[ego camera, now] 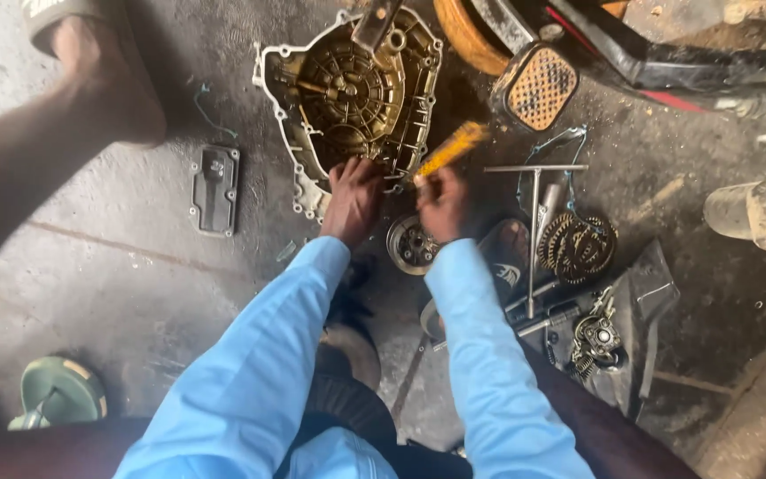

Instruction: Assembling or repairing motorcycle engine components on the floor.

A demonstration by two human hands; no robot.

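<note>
— What are the hands doing?

— The left hand (353, 197) is curled shut on the near rim of the engine cover (352, 93). The right hand (442, 202) is closed around a yellow-handled tool (452, 148), blurred, so I cannot tell its kind.

— Which way does the cover lie from them?

— Straight ahead on the concrete floor (117, 266), inner side up. The tool's long axis slants up and to the right, away from the cover's right edge; the left hand is the nearer, already touching it.

— And around?

— A round clutch part (410, 244) sits between the wrists. To the right lie a T-handle wrench (535, 222) and a stack of clutch plates (578, 247); to the left, a small rectangular cover plate (214, 189). Someone else's sandalled foot (104, 75) stands at upper left.
</note>
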